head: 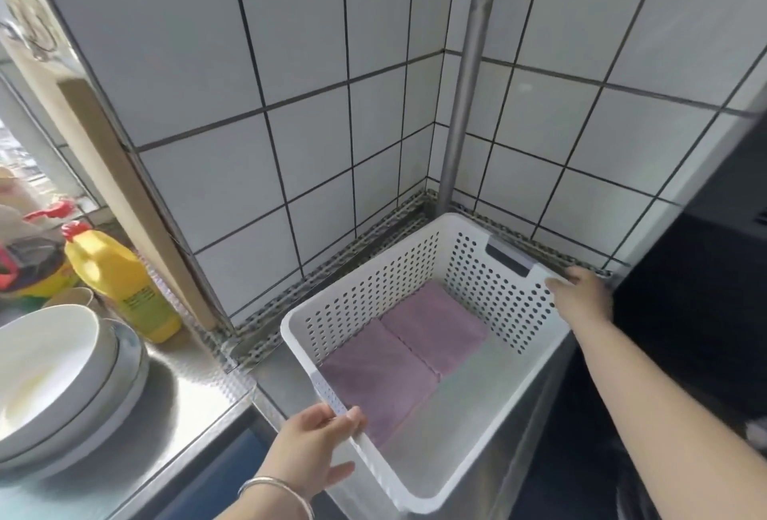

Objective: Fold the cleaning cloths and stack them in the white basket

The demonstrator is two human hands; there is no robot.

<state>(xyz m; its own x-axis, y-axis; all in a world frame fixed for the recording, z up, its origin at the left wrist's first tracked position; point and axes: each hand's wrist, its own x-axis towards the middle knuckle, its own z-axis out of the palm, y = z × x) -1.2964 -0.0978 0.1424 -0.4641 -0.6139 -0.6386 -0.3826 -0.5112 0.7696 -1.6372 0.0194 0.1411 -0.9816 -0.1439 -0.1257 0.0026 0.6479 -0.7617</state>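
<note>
A white perforated basket (365, 283) stands on a steel counter in the tiled corner. Two folded purple cloths lie flat on its floor side by side: one cloth (377, 378) nearer me, the other cloth (436, 328) toward the far wall. The right half of the basket floor is bare. My left hand (319, 436) grips the basket's near left rim, thumb inside. My right hand (581, 295) holds the far right rim beside the handle slot.
Stacked white bowls (54, 374) and a yellow bottle with a red cap (120, 283) sit on the counter at left. A wooden board (133, 204) leans on the wall. A metal pole (469, 71) rises behind the basket. A dark appliance (705, 270) stands at right.
</note>
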